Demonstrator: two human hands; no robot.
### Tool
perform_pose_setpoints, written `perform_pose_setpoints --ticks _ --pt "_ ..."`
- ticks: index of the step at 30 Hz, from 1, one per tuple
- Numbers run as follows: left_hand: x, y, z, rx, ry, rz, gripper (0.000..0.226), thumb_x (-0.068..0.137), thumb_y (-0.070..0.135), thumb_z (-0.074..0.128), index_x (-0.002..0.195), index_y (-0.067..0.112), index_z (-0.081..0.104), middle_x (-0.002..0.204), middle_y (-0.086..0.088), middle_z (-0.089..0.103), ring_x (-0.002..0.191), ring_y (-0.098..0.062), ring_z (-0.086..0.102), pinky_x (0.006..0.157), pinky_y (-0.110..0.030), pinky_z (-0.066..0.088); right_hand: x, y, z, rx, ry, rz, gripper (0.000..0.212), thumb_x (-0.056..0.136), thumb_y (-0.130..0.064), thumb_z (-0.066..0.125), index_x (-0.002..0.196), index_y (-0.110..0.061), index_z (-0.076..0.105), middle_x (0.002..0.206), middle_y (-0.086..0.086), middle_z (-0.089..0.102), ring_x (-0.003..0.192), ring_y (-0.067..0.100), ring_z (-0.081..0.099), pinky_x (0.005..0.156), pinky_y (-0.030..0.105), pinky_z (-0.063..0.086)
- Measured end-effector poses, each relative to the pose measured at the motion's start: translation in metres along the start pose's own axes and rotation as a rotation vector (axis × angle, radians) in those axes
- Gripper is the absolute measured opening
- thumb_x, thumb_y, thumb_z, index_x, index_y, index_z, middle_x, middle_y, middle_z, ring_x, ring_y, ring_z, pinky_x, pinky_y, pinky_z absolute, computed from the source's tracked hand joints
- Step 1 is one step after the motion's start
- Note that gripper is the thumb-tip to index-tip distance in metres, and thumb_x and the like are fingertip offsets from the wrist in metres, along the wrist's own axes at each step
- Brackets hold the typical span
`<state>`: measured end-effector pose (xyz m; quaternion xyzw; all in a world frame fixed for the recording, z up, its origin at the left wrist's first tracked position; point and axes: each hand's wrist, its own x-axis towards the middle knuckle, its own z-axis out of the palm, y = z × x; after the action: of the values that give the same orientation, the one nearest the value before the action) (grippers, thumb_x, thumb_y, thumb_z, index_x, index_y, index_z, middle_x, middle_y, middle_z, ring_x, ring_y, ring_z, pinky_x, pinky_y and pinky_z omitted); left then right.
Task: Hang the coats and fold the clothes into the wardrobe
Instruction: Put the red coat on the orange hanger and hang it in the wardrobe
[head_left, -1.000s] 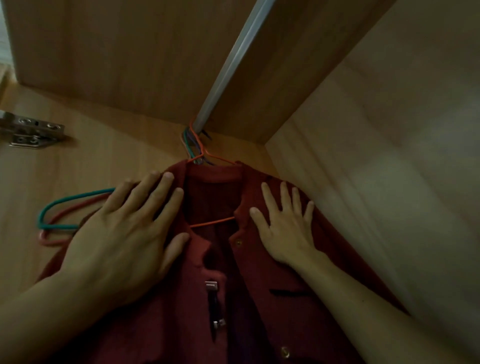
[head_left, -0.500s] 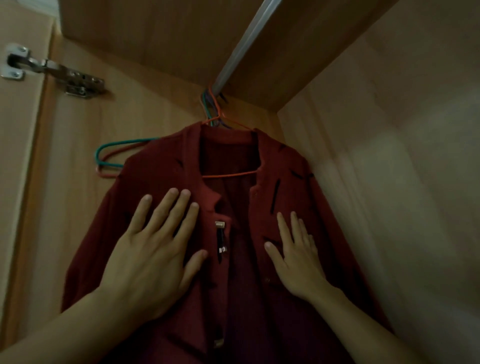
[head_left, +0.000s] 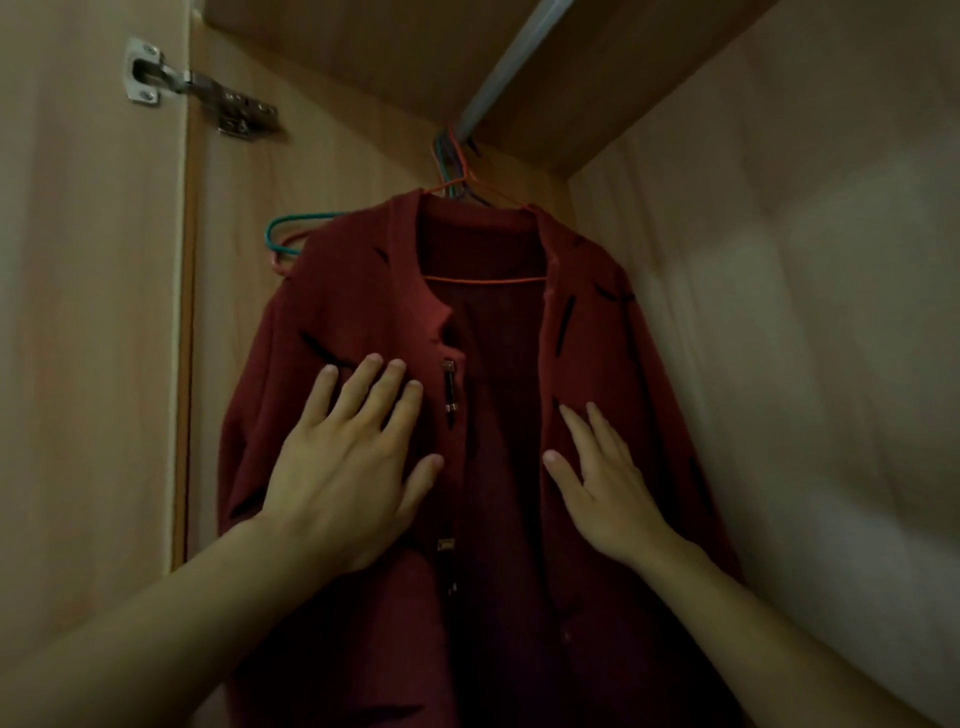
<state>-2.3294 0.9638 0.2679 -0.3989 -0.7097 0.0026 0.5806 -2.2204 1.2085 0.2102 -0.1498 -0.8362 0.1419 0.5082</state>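
The single head-worn view looks forward and tilted upward into a light wooden wardrobe (head_left: 779, 260), close to its contents. A dark red coat with black slash marks (head_left: 363, 312) fills the centre; the grey metal hanging rail (head_left: 511, 57) runs off toward 12 o'clock. A silver metal door hinge (head_left: 208, 98) sits at 10 o'clock. Both forearms enter from 6 o'clock.

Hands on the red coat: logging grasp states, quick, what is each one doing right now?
Left hand: open, fingers straight, flat on the red coat.
Right hand: open, fingers straight, flat on the coat's other front panel.
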Motion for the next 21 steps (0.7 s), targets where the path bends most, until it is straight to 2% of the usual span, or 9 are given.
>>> perform_pose_setpoints --ticks 8,16,21 --pt "-0.01 -0.004 -0.029 -0.111 0.04 0.014 0.072 0.095 0.058 0.025 0.149 0.014 0.043 0.158 -0.01 0.037 0.151 -0.028 0.024 0.121 -0.053 0.022 -0.022 -0.028 -0.015 0.015 0.027 -0.001 0.064 0.101 -0.056 0.029 0.158 -0.033 0.011 0.167 -0.005 0.001 0.153 0.011 0.003 0.123 0.042 0.013" --pt "-0.032 0.001 -0.053 -0.21 0.074 0.068 0.069 0.094 0.056 0.027 0.146 0.015 0.047 0.155 -0.008 0.043 0.149 -0.026 0.03 0.121 -0.051 0.023 -0.045 -0.046 -0.028 0.011 0.08 0.008 0.065 0.1 -0.056 0.029 0.158 -0.029 0.017 0.167 -0.003 0.01 0.152 0.012 0.009 0.124 0.045 0.017" --pt "-0.058 -0.003 -0.068 -0.268 0.046 0.086 0.069 0.094 0.055 0.028 0.145 0.013 0.048 0.152 -0.01 0.045 0.146 -0.029 0.033 0.121 -0.051 0.024 -0.094 -0.061 -0.034 0.006 0.092 0.081 0.063 0.101 -0.053 0.033 0.158 -0.027 0.021 0.166 -0.001 0.016 0.152 0.012 0.012 0.124 0.042 0.017"
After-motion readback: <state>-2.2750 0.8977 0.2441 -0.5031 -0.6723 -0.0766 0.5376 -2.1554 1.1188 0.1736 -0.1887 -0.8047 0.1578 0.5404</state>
